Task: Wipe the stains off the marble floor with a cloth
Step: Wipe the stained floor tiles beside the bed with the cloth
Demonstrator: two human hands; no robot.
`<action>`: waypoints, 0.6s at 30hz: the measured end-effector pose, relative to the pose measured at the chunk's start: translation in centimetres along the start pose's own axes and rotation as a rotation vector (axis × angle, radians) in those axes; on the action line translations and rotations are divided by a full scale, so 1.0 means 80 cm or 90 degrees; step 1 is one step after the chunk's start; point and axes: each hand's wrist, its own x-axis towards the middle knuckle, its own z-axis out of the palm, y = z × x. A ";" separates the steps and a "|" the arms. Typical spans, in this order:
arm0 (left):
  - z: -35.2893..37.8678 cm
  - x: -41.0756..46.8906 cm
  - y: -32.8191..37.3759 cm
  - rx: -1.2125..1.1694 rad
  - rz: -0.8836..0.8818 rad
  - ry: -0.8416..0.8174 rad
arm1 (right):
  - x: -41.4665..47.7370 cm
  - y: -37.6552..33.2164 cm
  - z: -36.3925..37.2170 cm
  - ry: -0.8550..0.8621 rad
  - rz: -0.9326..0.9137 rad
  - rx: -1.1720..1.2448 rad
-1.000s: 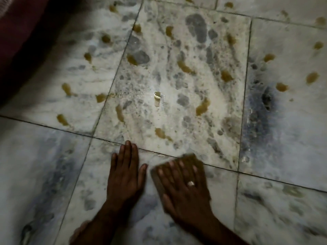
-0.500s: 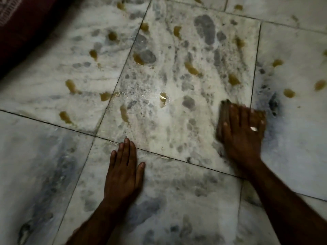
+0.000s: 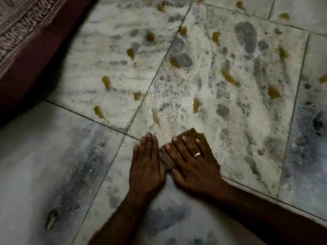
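White and grey marble floor [image 3: 230, 121] carries several yellow-brown stains, such as one stain [image 3: 196, 104] near the middle tile and another stain [image 3: 99, 111] to the left. My right hand [image 3: 192, 161], wearing a ring, lies flat with spread fingers on a brown cloth [image 3: 196, 136], pressing it to the floor at the near edge of the middle tile. The cloth shows beyond the fingertips and beside the thumb. My left hand [image 3: 146, 163] rests flat on the floor, fingers together, right beside the cloth and touching the right hand's thumb side.
A dark red patterned fabric [image 3: 26, 32] covers the upper left corner and reaches the floor. Dark grout lines [image 3: 154, 75] divide the tiles. A wet sheen [image 3: 169, 96] lies on the middle tile. More stains spread toward the far and right tiles.
My right hand has slid the cloth back from the right side of the middle tile to beside my left hand. The view has shifted, showing more of the red fabric.
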 end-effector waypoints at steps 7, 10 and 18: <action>-0.004 0.026 -0.015 -0.020 -0.063 -0.014 | 0.084 0.060 -0.002 -0.020 0.107 -0.017; -0.004 0.028 -0.025 -0.015 -0.045 -0.029 | 0.083 0.098 -0.011 -0.070 0.218 -0.016; -0.010 0.033 -0.067 -0.020 -0.093 0.022 | -0.014 0.018 -0.015 -0.091 0.262 -0.019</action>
